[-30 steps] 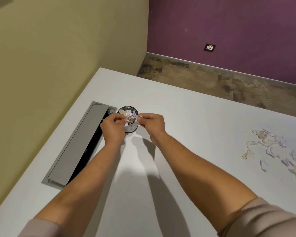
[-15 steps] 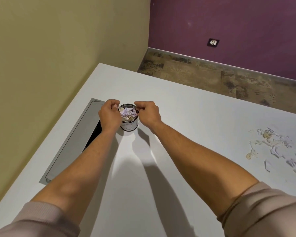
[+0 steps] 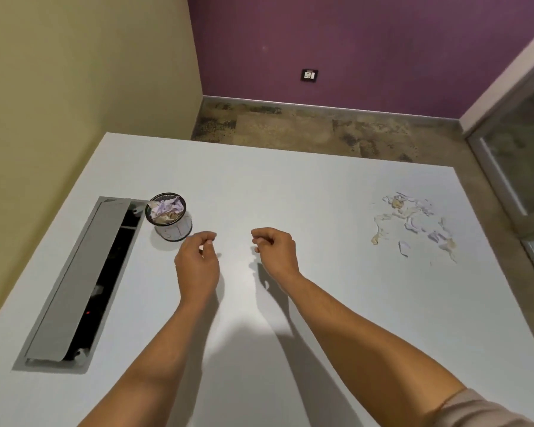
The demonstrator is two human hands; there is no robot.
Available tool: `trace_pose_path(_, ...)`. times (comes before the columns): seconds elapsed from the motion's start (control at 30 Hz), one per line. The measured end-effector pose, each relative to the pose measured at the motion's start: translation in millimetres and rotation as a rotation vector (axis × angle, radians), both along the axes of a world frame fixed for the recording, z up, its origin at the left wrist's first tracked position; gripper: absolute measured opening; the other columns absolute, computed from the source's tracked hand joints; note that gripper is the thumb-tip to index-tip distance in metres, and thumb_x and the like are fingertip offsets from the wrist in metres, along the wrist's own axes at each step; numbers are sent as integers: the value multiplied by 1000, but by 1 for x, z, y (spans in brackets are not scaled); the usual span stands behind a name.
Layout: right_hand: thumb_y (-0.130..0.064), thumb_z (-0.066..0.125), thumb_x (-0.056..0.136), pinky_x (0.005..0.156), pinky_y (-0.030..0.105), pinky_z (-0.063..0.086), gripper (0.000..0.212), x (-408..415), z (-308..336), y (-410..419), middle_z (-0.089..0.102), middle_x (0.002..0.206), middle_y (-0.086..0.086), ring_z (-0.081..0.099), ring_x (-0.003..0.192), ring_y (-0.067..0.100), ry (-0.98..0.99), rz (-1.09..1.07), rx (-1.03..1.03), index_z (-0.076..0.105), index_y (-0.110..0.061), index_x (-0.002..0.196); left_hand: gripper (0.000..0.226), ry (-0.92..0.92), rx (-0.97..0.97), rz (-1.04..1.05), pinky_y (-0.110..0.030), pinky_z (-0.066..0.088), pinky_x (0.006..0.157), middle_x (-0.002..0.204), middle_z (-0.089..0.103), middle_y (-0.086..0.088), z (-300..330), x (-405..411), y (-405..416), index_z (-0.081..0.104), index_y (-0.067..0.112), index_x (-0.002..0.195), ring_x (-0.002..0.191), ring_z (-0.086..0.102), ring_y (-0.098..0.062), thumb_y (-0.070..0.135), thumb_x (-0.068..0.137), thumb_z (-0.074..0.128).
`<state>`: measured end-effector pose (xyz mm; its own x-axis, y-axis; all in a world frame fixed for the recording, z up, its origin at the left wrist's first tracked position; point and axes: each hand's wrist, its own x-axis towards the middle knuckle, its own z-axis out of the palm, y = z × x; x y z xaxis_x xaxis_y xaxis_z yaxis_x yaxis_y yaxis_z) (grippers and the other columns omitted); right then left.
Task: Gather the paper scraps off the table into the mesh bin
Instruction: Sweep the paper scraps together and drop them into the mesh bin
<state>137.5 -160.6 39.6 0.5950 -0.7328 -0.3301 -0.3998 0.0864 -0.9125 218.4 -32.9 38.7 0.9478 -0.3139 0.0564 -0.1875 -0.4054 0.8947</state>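
Two empty hands over the table

Both hands hovered above the white table (image 3: 290,186), holding nothing: the left hand (image 3: 198,263) and right hand (image 3: 276,251) each had fingers loosely curled. Near the left hand stood the mesh bin (image 3: 170,217), scraps inside, beside a cable hatch (image 3: 74,282). More paper scraps (image 3: 413,223) lay well apart, far right.

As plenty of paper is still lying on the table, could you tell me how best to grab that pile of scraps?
Come from above with the right hand. The scraps lie flat and scattered, so rake the edges inward, then pinch the heap.
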Motion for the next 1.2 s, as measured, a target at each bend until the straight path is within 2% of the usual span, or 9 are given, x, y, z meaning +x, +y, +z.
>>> trace_pose_path(0.13,-4,50,93,71,7,47,28,-68,-10,-23,70,107,-4,66,96,13,14,-92,-42,71,-16,108,22,85,71,-149,-28,46,89,112,61,4,-10,-56,-24,64,15,113,100,60,-16,11,96,51)
trace_pose_path(0.3,-10,49,92,85,35,56,29,-154,-23,-60,71,106,-6,67,96,17,77,-212,-70,70,-24,105,27,131,178,-357,-24,36,100,131,55,2,-15,-123,-66,59,19,123,122,51,-17,18,96,55)
trace_pose_path(0.47,-14,53,94,88,16,47,26,-234,-34,-103,67,118,-8,63,106,7,128,-256,-151,67,-24,113,38,121,228,-475,-23,33,102,140,49,0,-22,-179,-108,54,17,132,130,47,-18,23,94,58)
trace_pose_path(0.57,-15,57,93,97,21,44,31,-279,-42,-135,63,128,-4,60,113,10,170,-262,-211,63,-20,123,51,87,336,-560,-35,29,115,152,38,-3,-33,-205,-138,46,15,140,142,32,-19,30,93,60)
trace_pose_path(0.7,-18,59,95,109,39,41,43,-326,-54,-177,54,141,7,52,129,23,234,-212,-303,53,-9,136,68,25,452,-617,-43,17,120,159,24,-4,-50,-230,-178,34,17,148,149,14,-21,44,91,59)
trace_pose_path(0.77,-21,60,95,113,37,36,48,-344,-60,-199,50,144,9,48,133,23,272,-200,-369,49,-6,139,74,14,495,-632,-44,13,121,161,18,-3,-59,-240,-198,28,19,151,150,8,-22,50,90,58)
trace_pose_path(0.9,-30,58,95,114,19,22,56,-365,-74,-239,41,151,9,35,142,21,330,-175,-485,42,-7,144,81,-15,526,-644,-45,11,120,161,16,-4,-77,-249,-237,24,19,152,150,5,-23,58,88,54)
trace_pose_path(1.07,-41,51,97,119,33,21,66,-367,-96,-291,23,160,5,19,148,20,369,-152,-551,27,-13,151,92,-114,537,-670,-44,13,118,161,16,-9,-91,-246,-285,19,16,153,149,8,-25,71,84,46)
trace_pose_path(1.2,-52,42,97,121,37,15,69,-353,-115,-332,12,163,-1,10,150,18,426,-142,-556,20,-20,154,115,-166,480,-701,-45,16,117,159,17,-15,-99,-231,-322,21,8,151,150,5,-26,88,69,32)
